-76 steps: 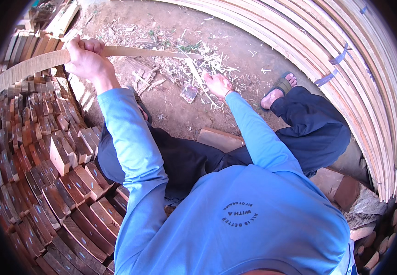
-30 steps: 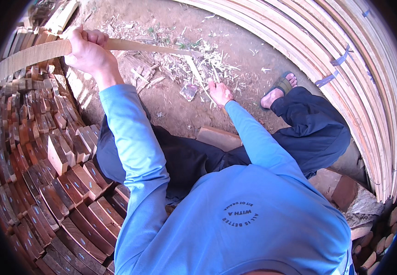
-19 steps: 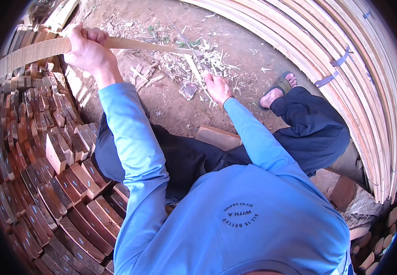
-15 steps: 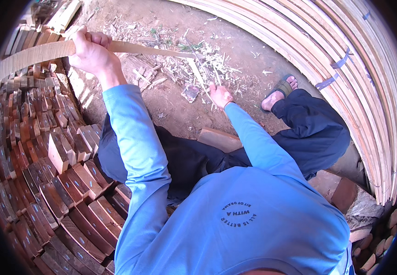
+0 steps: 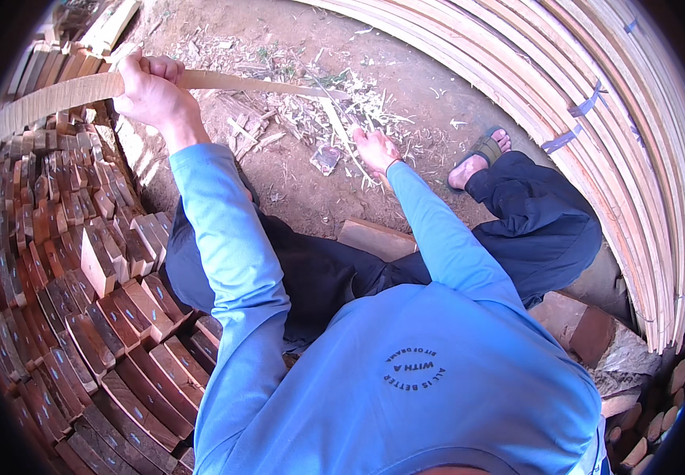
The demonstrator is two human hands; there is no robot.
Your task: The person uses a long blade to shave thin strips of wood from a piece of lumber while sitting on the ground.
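My left hand (image 5: 155, 93) is wrapped round a long, pale, slightly curved wooden strip (image 5: 235, 82), held out across the upper left. On its left side the strip runs wide to the picture's rim; to the right it tapers toward a pile of shavings. My right hand (image 5: 375, 150) is closed, low beyond the tapered end, on a thin, long tool whose kind is too blurred to make out. A narrow pale sliver (image 5: 337, 123) slants down from near the strip's tip, close beside my right hand.
Pale wood shavings (image 5: 390, 111) lie scattered over the dirt ground. Stacked curved wooden blocks (image 5: 132, 396) fill the left side. Long bundled wooden strips (image 5: 516, 63) curve along the right, tied with purple bands. A brick-like block (image 5: 375, 237) rests before my legs; my sandalled foot (image 5: 481, 157) is at right.
My right hand has shifted slightly up and left, nearer the strip's tip. My left hand and the strip have moved slightly left.
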